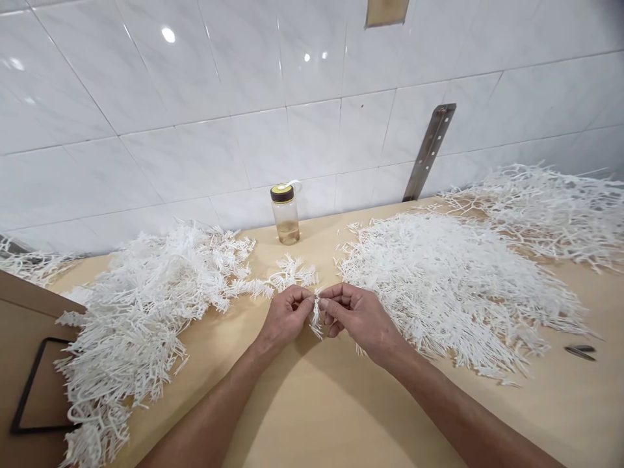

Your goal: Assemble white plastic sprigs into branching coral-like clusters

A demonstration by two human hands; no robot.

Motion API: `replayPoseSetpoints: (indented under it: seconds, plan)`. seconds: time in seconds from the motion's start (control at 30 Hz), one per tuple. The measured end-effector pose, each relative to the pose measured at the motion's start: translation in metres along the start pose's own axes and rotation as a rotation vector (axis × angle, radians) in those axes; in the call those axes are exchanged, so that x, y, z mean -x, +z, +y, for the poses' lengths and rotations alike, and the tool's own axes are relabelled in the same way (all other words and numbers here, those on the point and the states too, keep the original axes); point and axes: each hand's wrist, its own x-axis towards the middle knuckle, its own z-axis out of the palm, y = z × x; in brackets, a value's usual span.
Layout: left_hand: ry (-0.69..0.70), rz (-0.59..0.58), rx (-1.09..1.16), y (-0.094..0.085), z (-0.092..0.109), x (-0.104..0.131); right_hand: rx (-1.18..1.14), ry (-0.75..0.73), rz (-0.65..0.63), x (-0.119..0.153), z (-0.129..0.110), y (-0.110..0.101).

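Observation:
Near the middle of the table, my left hand (287,315) and my right hand (358,315) pinch a small white feathery sprig (316,318) between them. Its lower end hangs down between my fingertips. Just behind my left hand lies a loose cluster of white sprigs (292,273), joined by a thin strand to the large white heap (166,292) on the left. To the right of my right hand spreads a heap of thin white pieces (448,286).
A bottle (286,214) with some yellowish liquid stands near the tiled wall. White branching strands (550,208) lie at the back right, and a small metal tool (580,351) at the right. A brown box (34,351) is at the left edge.

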Motion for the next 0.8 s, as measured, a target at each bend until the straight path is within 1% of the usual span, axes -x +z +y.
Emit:
replayPoseSetpoints:
  seconds: [0.1, 0.2, 0.3, 0.37, 0.47, 0.57, 0.67, 0.8]
  plan:
    - [-0.042, -0.049, 0.062, -0.002, 0.001, 0.0, 0.099, -0.028, 0.074, -0.002, 0.003, -0.002]
    - [-0.091, -0.061, 0.095, -0.001, 0.003, 0.001, 0.305, -0.154, 0.161, -0.003, 0.006, -0.003]
    - [-0.168, -0.071, 0.193, -0.001, 0.005, 0.001, 0.464, -0.314, 0.158, -0.002, 0.006, -0.003]
    - [-0.215, -0.087, 0.296, -0.002, 0.006, 0.001, 0.504, -0.346, 0.113, -0.001, 0.005, -0.003]
    - [-0.267, -0.118, 0.401, -0.004, 0.006, 0.0, 0.481, -0.288, 0.064, 0.0, 0.003, -0.004]
    - [-0.265, -0.134, 0.369, -0.006, 0.004, -0.001, 0.425, -0.2, 0.036, 0.0, 0.001, -0.008]
    - [-0.205, -0.127, 0.252, -0.007, 0.004, -0.001, 0.402, -0.145, 0.027, -0.001, -0.002, -0.014]
    - [-0.097, -0.143, 0.147, -0.007, 0.008, -0.001, 0.382, -0.145, -0.007, 0.0, -0.007, -0.018]
